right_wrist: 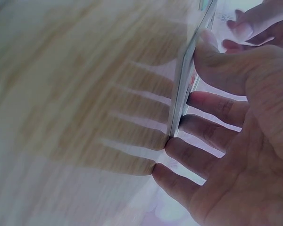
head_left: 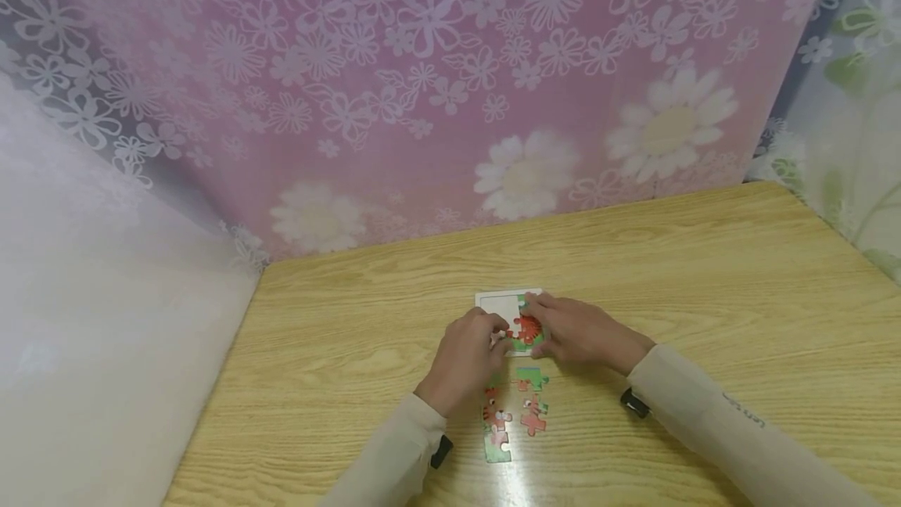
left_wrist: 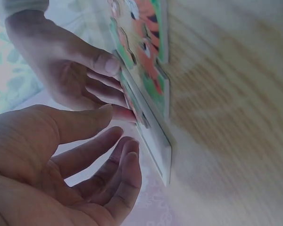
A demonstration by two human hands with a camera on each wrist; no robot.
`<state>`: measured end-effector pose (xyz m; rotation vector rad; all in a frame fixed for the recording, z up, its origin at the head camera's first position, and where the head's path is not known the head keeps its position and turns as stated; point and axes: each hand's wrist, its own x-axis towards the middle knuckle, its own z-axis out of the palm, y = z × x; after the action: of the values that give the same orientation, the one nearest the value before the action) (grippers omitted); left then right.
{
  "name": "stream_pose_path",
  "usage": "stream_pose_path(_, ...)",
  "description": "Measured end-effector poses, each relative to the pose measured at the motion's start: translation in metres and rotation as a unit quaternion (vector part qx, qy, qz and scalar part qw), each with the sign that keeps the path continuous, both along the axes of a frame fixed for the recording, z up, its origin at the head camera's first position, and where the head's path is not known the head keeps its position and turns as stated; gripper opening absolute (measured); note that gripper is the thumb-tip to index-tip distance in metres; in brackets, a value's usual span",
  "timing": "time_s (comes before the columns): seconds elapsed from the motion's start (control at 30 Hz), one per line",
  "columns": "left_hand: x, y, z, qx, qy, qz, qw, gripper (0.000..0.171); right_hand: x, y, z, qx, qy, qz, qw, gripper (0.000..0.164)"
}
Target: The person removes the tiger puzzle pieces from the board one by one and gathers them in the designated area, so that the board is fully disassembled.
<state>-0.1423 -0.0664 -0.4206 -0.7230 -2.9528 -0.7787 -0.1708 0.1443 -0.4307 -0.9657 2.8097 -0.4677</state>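
A square puzzle board (head_left: pixel 498 305) with a white base lies on the wooden table. Fitted pieces (head_left: pixel 529 329) with red and green print fill its right and near parts. My right hand (head_left: pixel 583 329) steadies the board at its right side; in the right wrist view its nearly straight fingers (right_wrist: pixel 191 155) touch the board's edge and the tabletop, with the thumb on the board. Over the board's left part hovers my left hand (head_left: pixel 461 358). Its fingers (left_wrist: pixel 125 181) are loosely bent, the thumb stands apart from them, and nothing shows between them.
Loose puzzle pieces lie on the table nearer to me: a green-and-red one (head_left: pixel 533 376), an orange one (head_left: pixel 533 418) and a left column (head_left: pixel 497 444) partly behind my left hand. A flowered pink curtain (head_left: pixel 422 100) hangs at the table's (head_left: pixel 669 272) far edge.
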Motion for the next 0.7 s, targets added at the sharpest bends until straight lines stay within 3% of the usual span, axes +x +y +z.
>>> stream_pose_path(0.27, -0.008, 0.004, -0.005, -0.017, -0.038, 0.025, 0.9988, 0.022, 0.001, -0.001, 0.001, 0.003, 0.001, 0.005, 1.0, 0.076)
stream_pose_path(0.5, -0.012, 0.005, -0.009, -0.015, -0.05, 0.023, 0.9984, 0.02, 0.001, -0.001, 0.001, 0.002, 0.002, 0.002, 1.0, 0.065)
stream_pose_path(0.7, -0.013, 0.006, -0.011, -0.009, -0.055, 0.022, 0.9982, 0.011, 0.001, -0.001, 0.0, 0.001, -0.001, 0.0, 1.0, 0.066)
